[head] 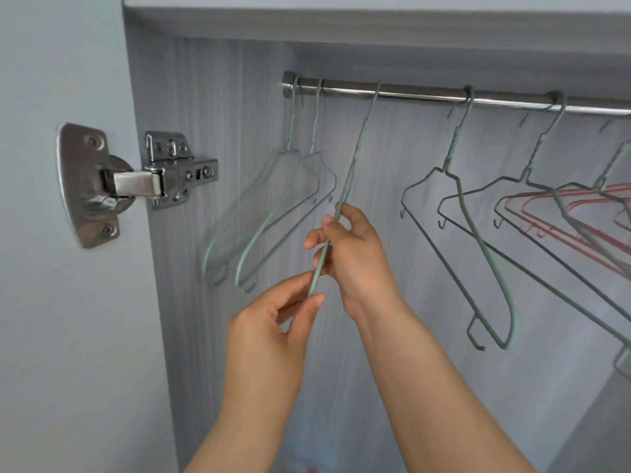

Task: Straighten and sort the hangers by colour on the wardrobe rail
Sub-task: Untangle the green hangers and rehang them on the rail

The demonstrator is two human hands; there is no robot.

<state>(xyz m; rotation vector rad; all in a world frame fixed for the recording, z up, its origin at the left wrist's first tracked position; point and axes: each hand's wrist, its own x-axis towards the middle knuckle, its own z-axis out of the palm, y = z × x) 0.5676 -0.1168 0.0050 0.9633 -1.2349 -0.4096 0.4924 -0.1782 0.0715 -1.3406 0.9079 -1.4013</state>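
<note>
Held hanger: one green wire hanger (355, 158), its hook on the wardrobe rail (416, 92).
My right hand (355, 254): grips its middle.
My left hand (273, 322): pinches its lower end.
Other green hangers: two on the left (291, 124), three on the right (452, 141).
Pink hangers (508, 208): far right, overlapping, so I cannot count them.

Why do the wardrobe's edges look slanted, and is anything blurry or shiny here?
Head view: the wide-angle lens likely makes the side panel lean; a glare stripe runs along the rail; the two leftmost hangers look soft and pale; the held hanger is sharper; the hinge glints.
</note>
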